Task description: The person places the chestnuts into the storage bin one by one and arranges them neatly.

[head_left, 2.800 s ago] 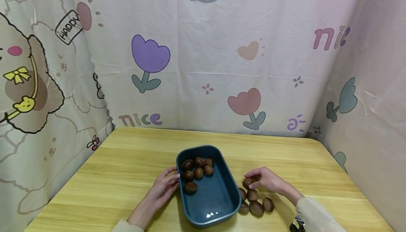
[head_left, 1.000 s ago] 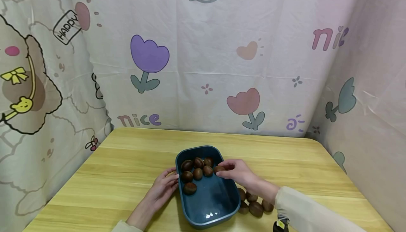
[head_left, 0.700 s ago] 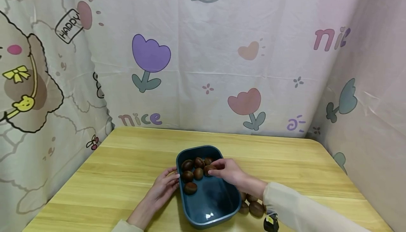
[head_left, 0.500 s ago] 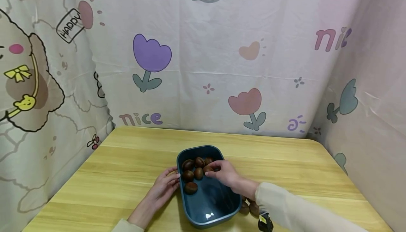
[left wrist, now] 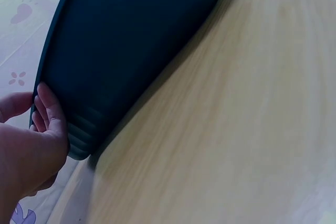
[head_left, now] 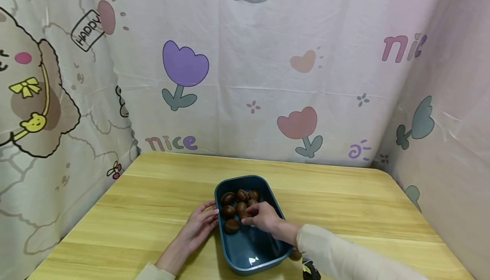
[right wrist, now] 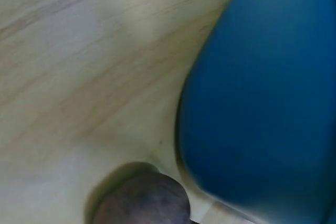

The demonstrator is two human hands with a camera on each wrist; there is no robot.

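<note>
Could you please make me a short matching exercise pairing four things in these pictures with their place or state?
Column one:
1. left hand
2. right hand
3. blue container
4. purple tulip

Column two:
a. standing on the wooden table
b. pinching a chestnut
c. printed on the cloth behind the table
d. touching the outer side of the blue container

Right pairs: 1-d, 2-b, 3-a, 4-c.

The left hand (head_left: 198, 227) is curving loosely; to its right, the right hand (head_left: 265, 217) is pinching, its sleeved forearm (head_left: 340, 252) slanting back behind it.
</note>
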